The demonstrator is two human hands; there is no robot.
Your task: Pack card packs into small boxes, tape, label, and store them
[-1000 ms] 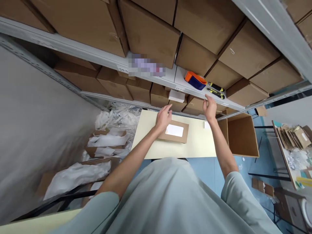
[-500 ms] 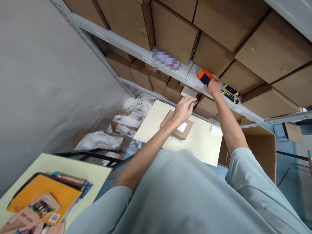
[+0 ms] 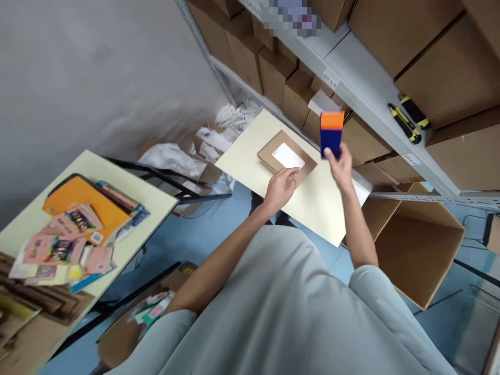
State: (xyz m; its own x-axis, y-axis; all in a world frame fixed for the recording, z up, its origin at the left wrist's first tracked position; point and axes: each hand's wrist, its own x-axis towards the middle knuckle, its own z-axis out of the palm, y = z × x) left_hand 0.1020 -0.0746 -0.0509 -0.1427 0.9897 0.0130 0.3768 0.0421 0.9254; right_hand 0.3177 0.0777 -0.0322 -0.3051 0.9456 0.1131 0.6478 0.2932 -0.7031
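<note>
In the head view, our right hand (image 3: 340,165) is clamped on an orange-and-blue tool (image 3: 331,136), right of the cardboard box (image 3: 287,156) on the tabletop (image 3: 320,208). Our left hand (image 3: 280,188) curls at the box's near edge; we cannot tell whether its fingertips meet.

The right hand (image 3: 340,165) grips an orange-blue dispenser (image 3: 332,135).

Pale blue-grey shirt (image 3: 289,302), short sleeves (image 3: 385,294)
</note>
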